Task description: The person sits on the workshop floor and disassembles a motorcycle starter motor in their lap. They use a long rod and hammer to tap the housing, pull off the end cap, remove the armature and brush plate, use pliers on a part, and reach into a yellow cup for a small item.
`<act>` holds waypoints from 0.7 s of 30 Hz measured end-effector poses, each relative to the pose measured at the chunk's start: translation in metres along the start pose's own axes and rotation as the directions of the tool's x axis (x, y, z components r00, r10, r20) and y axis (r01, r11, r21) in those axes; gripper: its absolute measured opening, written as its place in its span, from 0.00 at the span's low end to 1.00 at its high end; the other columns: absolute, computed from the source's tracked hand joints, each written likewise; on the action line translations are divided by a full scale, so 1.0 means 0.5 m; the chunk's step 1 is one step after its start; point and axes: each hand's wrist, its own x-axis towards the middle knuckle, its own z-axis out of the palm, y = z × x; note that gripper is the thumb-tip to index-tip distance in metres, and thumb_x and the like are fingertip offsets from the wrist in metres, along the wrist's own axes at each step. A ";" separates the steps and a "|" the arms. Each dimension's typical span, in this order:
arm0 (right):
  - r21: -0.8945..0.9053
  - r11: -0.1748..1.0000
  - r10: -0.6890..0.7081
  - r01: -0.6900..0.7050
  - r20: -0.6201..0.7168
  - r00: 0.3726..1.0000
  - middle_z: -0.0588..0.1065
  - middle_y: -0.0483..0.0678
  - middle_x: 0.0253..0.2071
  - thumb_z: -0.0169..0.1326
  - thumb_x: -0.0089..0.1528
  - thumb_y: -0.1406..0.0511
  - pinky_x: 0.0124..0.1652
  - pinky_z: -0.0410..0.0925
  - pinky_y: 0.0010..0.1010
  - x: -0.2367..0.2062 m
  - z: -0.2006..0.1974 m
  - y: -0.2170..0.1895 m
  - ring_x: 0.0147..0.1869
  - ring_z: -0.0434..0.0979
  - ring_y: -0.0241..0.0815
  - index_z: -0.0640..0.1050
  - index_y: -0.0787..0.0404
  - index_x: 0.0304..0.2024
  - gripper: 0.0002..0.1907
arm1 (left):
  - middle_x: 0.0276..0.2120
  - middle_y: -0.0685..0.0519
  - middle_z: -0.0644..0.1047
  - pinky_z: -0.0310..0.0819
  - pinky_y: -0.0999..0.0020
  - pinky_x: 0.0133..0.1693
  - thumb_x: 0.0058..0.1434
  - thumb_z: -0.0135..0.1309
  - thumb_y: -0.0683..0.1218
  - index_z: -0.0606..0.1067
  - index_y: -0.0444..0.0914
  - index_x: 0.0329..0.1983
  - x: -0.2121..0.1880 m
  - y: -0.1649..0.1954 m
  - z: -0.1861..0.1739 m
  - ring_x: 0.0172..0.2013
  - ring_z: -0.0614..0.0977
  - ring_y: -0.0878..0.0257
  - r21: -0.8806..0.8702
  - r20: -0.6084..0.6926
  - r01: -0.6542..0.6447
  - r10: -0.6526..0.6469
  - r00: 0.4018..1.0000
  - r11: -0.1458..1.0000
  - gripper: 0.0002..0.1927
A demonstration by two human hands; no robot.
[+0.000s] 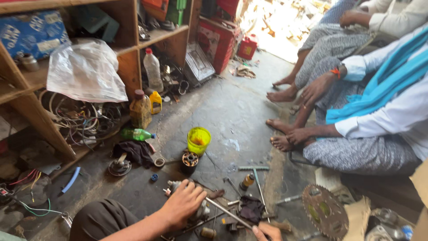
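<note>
Colours across a grey concrete workshop floor (232, 111).
At centre, bright yellow plastic tub (199, 140), orange-stained inside; left of it, green plastic bottle (136, 134) with blue cap, amber oil bottle (140, 110) and small yellow jug (155, 102); top centre, red metal box (220, 40); right, turquoise cloth (383, 82) over white sleeve (401, 118), grey patterned trousers (356, 154).

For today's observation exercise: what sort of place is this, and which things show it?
Probably a small repair workshop: tangled wires under wooden shelves, a toothed gear and tools on the floor, the left hand gripping a metal part.
</note>
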 end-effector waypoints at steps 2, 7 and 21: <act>0.002 0.999 -0.032 0.032 -0.066 0.997 0.70 0.49 0.21 0.62 0.62 0.64 0.33 0.65 0.33 -0.003 0.010 -0.011 0.29 0.71 0.42 0.79 0.68 0.27 0.13 | 0.46 0.43 0.69 0.55 0.48 0.59 0.30 0.66 0.44 0.66 0.30 0.60 -0.011 0.005 0.005 0.51 0.69 0.45 0.032 -0.065 0.015 -0.013 0.998 0.999 0.48; 0.135 0.857 0.447 -0.497 0.285 0.848 0.63 0.48 0.20 0.62 0.68 0.64 0.30 0.58 0.34 -0.002 -0.001 -0.008 0.29 0.60 0.40 0.75 0.72 0.25 0.20 | 0.46 0.44 0.69 0.56 0.49 0.61 0.35 0.63 0.42 0.66 0.31 0.59 -0.027 0.010 0.003 0.52 0.69 0.45 0.022 -0.025 0.066 -0.066 0.998 0.998 0.43; -0.088 0.919 0.392 -0.383 0.145 0.908 0.68 0.48 0.20 0.60 0.59 0.66 0.28 0.62 0.32 -0.036 -0.079 -0.160 0.24 0.68 0.42 0.76 0.64 0.26 0.09 | 0.41 0.48 0.76 0.66 0.58 0.50 0.33 0.68 0.48 0.68 0.34 0.60 0.002 -0.075 0.005 0.45 0.76 0.51 -0.173 -0.044 -0.089 0.083 0.996 0.981 0.46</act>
